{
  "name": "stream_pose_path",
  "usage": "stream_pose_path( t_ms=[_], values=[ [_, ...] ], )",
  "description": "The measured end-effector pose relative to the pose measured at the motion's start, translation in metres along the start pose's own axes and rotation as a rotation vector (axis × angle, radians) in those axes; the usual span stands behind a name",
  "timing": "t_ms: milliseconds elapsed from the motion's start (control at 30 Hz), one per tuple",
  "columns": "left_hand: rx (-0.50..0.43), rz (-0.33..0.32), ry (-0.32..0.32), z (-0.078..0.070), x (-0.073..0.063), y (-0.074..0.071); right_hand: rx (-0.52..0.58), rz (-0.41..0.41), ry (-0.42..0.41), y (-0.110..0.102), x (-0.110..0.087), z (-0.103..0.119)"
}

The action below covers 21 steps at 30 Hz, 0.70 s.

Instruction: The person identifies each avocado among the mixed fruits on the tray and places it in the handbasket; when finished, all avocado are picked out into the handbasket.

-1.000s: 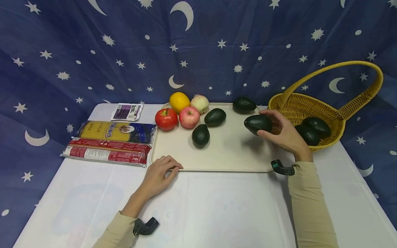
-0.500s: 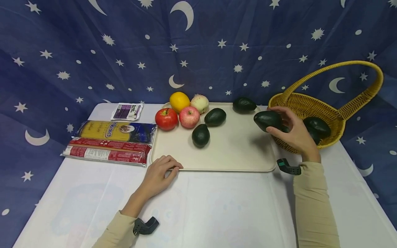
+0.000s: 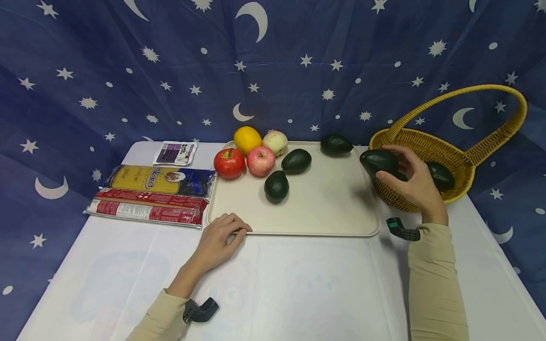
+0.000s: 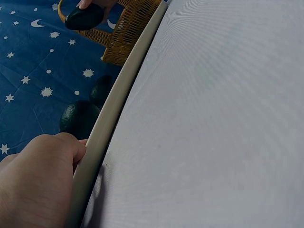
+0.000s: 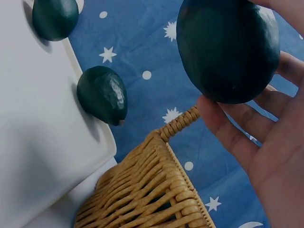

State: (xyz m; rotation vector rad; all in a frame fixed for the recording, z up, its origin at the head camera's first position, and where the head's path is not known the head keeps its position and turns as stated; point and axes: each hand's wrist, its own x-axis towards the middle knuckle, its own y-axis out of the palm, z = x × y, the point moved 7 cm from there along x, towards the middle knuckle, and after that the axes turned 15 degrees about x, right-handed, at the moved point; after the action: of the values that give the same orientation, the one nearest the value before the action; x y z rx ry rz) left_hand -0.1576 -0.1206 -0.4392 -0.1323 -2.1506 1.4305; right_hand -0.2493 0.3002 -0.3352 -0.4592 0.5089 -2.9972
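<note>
On one tray (image 3: 326, 210), three avocados (image 3: 296, 161)

- Avocados (image 3: 276, 186): we record dark green, nearly black.
- Tray (image 3: 324, 218): cream.
- Basket (image 3: 431, 140): golden yellow, woven pattern.
- Tomato (image 3: 229, 166): red.
- Apple (image 3: 261, 161): pink.
- Pale fruit (image 3: 275, 143): cream, blushed pink.
- Lemon-like fruit (image 3: 247, 140): golden yellow.
- Upper packet (image 3: 145, 181): yellow and blue.
- Lower packet (image 3: 147, 208): red and white.
- Pouch (image 3: 175, 154): purple and white.
- Backdrop (image 3: 290, 94): we note blue, patterned with white stars, moons, dots.
- Sleeves (image 3: 437, 284): tan.
</note>
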Motion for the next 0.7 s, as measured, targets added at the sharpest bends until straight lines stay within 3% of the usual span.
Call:
stream_pose_path(
  t_ms=[400, 700],
  values=[
    [-0.001, 0.000, -0.001, -0.001, 0.000, -0.001, 0.061, -0.052, -0.058, -0.009, 0.000, 0.003],
    [-0.010, 0.001, 0.001, -0.001, 0.000, -0.001, 0.050, -0.110, -0.039, -0.019, -0.003, 0.000]
  ],
)
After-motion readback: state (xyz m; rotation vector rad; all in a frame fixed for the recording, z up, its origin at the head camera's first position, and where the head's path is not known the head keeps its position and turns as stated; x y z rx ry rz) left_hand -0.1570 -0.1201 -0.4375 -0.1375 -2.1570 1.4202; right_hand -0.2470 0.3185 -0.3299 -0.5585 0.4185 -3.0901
